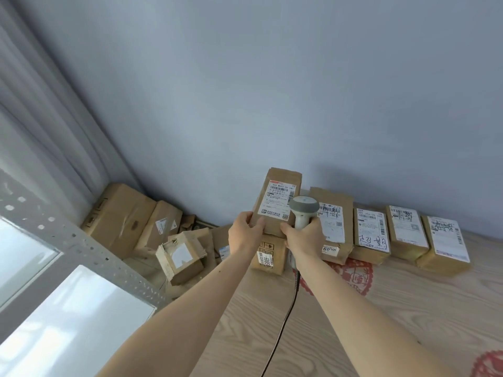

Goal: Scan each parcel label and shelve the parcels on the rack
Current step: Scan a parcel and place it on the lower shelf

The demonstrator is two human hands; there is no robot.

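Note:
My left hand (245, 232) grips the lower left edge of a brown cardboard parcel (279, 197) and holds it upright, its white label (278, 200) facing me. My right hand (304, 238) grips the handle of a grey-white corded barcode scanner (303, 210), whose head sits just right of the label's lower corner. Under the held parcel stands another small parcel (268, 255) on the wooden surface (353, 322). To the right, several labelled parcels (371, 235) lean in a row against the wall.
A pile of cardboard boxes (122, 216) fills the corner at the left, with a small box (179, 257) in front. A grey perforated metal rack upright (89, 251) runs diagonally at lower left. The scanner's black cable (283, 322) trails toward me across the wood.

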